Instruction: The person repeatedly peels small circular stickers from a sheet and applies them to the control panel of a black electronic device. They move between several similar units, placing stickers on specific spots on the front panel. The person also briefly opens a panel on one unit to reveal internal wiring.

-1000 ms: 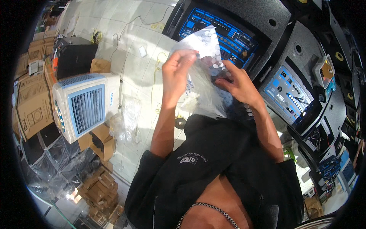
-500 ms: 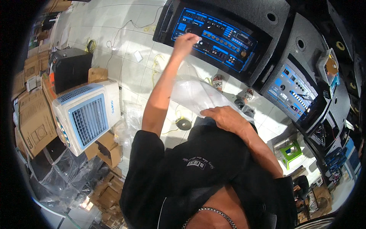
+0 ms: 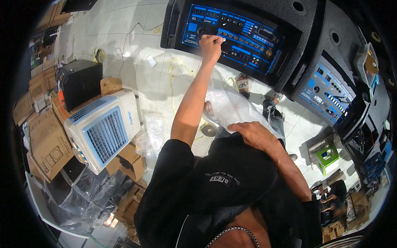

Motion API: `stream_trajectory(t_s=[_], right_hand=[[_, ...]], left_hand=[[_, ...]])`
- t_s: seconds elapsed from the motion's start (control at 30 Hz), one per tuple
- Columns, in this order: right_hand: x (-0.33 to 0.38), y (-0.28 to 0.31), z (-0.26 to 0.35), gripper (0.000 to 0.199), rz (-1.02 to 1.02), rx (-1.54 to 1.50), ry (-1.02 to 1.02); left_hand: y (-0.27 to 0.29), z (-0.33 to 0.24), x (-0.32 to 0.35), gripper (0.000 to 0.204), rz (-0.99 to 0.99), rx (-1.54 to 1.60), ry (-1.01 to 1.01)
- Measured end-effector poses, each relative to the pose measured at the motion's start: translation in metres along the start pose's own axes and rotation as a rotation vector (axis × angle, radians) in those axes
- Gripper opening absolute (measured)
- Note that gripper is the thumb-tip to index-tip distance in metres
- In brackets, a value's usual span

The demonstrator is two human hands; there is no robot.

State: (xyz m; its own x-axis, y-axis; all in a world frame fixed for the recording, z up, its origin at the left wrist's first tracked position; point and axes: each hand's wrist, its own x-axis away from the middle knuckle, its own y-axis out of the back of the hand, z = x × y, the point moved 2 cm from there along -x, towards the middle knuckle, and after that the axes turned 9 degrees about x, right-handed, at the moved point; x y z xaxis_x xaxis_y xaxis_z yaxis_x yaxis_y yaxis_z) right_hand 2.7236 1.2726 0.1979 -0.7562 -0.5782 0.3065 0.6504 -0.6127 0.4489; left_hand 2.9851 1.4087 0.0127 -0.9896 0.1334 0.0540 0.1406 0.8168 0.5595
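Observation:
My left hand [image 3: 211, 47] reaches over the black speaker cabinet [image 3: 281, 14] and its blue-edged control panel [image 3: 237, 27]. Its fingers are pinched together, with a small white piece [image 3: 223, 40] showing at their tips; its exact kind is too small to tell. Near my body, my right hand [image 3: 253, 134] is closed on the edge of a clear plastic bag [image 3: 236, 105]. The bag hangs between my two arms, and I cannot make out its contents clearly.
A second speaker cabinet with a panel [image 3: 324, 97] stands to the right, a green stool [image 3: 327, 156] below it. At left are a white-and-blue air cooler [image 3: 105, 132], cardboard boxes [image 3: 49, 144] and a black cabinet [image 3: 82, 80]. A person [image 3: 336, 196] is at lower right.
My left hand has shifted slightly right and down along the panel, still pinched. My right hand keeps hold of the plastic bag, which has moved a little right.

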Motion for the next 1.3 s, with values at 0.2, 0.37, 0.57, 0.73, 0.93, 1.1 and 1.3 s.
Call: stream_trajectory(t_s=[0.2,0.37,0.57,0.73,0.93,1.1,1.3], right_hand=[[-0.006,-0.001,-0.004,0.050,-0.008,-0.001,-0.007],[-0.007,0.001,-0.005,0.051,-0.004,-0.001,-0.024],[-0.009,-0.001,-0.007,0.050,-0.009,-0.015,-0.024],[-0.010,0.002,-0.006,0.049,0.003,-0.002,-0.038],[-0.012,0.001,-0.006,0.049,-0.010,-0.007,-0.028],[-0.013,0.002,-0.003,0.049,-0.009,-0.009,-0.033],[-0.010,0.001,-0.004,0.052,-0.035,0.002,-0.030]], left_hand=[[0.001,-0.011,0.003,0.018,-0.019,-0.059,-0.017],[0.000,-0.013,0.003,0.017,-0.022,-0.068,0.007],[0.000,-0.019,0.006,0.008,-0.062,-0.056,0.021],[-0.004,-0.016,0.007,0.012,-0.086,-0.053,-0.014],[-0.010,-0.013,0.008,0.014,-0.122,-0.076,-0.099],[-0.011,-0.017,0.013,0.016,-0.202,-0.105,-0.137],[-0.002,-0.021,0.007,0.026,-0.226,0.243,0.175]])
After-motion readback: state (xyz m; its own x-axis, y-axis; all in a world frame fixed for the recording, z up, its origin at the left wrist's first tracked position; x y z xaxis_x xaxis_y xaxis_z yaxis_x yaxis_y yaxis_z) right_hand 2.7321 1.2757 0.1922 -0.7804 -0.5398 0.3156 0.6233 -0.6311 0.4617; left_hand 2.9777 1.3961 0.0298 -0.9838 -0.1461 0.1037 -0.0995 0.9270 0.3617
